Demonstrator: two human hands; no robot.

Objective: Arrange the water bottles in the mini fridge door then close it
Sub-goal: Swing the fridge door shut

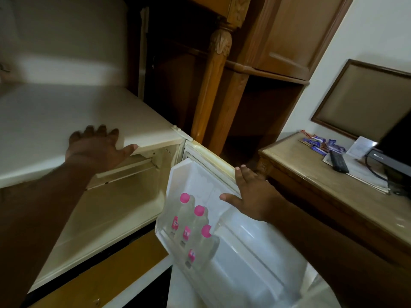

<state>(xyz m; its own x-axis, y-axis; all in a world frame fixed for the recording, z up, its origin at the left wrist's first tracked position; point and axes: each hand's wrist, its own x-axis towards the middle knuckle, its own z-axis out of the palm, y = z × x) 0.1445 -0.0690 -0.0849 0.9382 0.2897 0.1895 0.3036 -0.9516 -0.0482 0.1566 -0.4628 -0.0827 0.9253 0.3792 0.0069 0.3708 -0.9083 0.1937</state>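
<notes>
The white mini fridge (66, 121) stands open below me. Its door (262, 258) swings out to the right, and three clear water bottles (195, 232) with pink caps and pink labels stand upright in a row in the door shelf. My left hand (97, 147) lies flat on the fridge top, thumb hooked over the front edge. My right hand (253, 194) rests with fingers spread on the door's upper edge, just right of the bottles, holding nothing.
A carved wooden cabinet (222, 74) stands behind the fridge. To the right is a low wooden table (311, 181) carrying a remote (339, 162), sachets (320, 144), papers and a dark set-top box (387, 162). The fridge's inside looks empty.
</notes>
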